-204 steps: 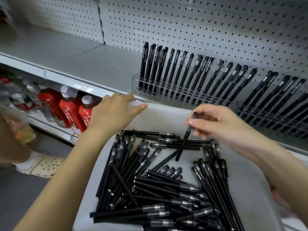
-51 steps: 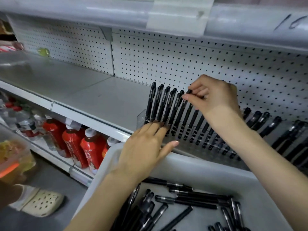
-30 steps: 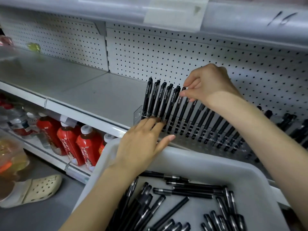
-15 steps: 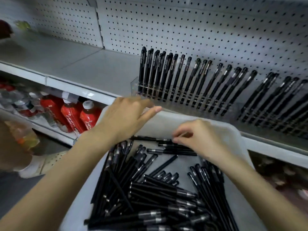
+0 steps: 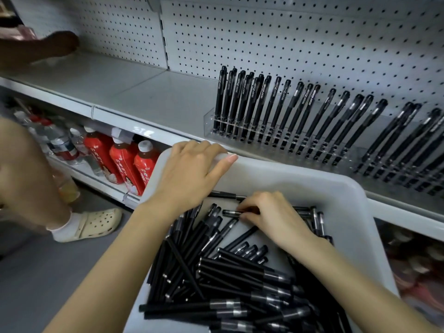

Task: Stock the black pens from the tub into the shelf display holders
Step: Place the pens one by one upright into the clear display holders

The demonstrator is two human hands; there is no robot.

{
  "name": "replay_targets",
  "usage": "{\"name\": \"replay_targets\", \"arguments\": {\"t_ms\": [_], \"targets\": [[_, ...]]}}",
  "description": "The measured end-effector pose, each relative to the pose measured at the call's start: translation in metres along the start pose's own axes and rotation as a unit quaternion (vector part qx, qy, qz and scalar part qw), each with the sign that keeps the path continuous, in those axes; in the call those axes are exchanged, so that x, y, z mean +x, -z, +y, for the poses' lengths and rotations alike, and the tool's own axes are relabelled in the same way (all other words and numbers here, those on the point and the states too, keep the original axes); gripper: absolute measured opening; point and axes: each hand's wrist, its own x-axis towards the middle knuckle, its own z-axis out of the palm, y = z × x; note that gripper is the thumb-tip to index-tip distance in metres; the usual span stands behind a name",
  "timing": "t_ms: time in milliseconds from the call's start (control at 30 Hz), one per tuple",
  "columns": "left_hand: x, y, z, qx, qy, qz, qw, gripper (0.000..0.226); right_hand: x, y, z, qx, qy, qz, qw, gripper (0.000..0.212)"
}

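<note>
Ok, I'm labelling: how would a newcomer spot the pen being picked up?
Find the pale grey plastic tub. Near its far wall, the right hand curls over loose pens. Its fingers pinch one black pen jutting left; no other is held.

smooth plastic tub, clear holder

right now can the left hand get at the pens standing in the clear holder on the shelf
Probably yes: the left hand grips the tub rim just in front of the clear holder, and nothing stands between. It would have to release the tub first.
</note>
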Motion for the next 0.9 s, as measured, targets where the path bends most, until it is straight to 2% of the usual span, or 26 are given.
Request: {"name": "replay_targets", "arguments": {"t_ms": [167, 300, 467, 600, 700, 767, 900], "targets": [[0.002, -0.002, 0.004, 0.001, -0.002, -0.001, 1.0, 0.064, 0.0, -0.004, 0.004, -0.021, 0.028, -0.008, 0.999, 0.019], [0.002, -0.003, 0.006, -0.002, 0.001, -0.006, 1.0, 0.064, -0.001, -0.003, 0.007, -0.02, 0.027, -0.002, 0.999, 0.01], [0.007, 0.002, 0.008, -0.095, 0.024, -0.001, 0.995, 0.052, -0.009, 0.01, 0.008, -0.006, 0.02, 0.026, 0.999, 0.011], [0.01, 0.008, 0.004, -0.2, 0.059, 0.02, 0.978, 0.041, -0.011, 0.035, 0.0, 0.117, 0.035, 0.047, 0.991, 0.02], [0.013, 0.012, 0.004, -0.214, 0.071, 0.014, 0.974, 0.038, -0.012, 0.057, -0.013, 0.267, 0.061, 0.031, 0.961, 0.038], [0.017, 0.014, 0.005, -0.196, 0.07, 0.0, 0.978, 0.038, -0.011, 0.071, -0.019, 0.304, 0.08, 0.03, 0.949, 0.045], [0.031, 0.012, 0.01, -0.066, 0.036, -0.057, 0.996, 0.047, 0.003, 0.1, -0.025, 0.336, 0.111, 0.086, 0.931, 0.035]]}}
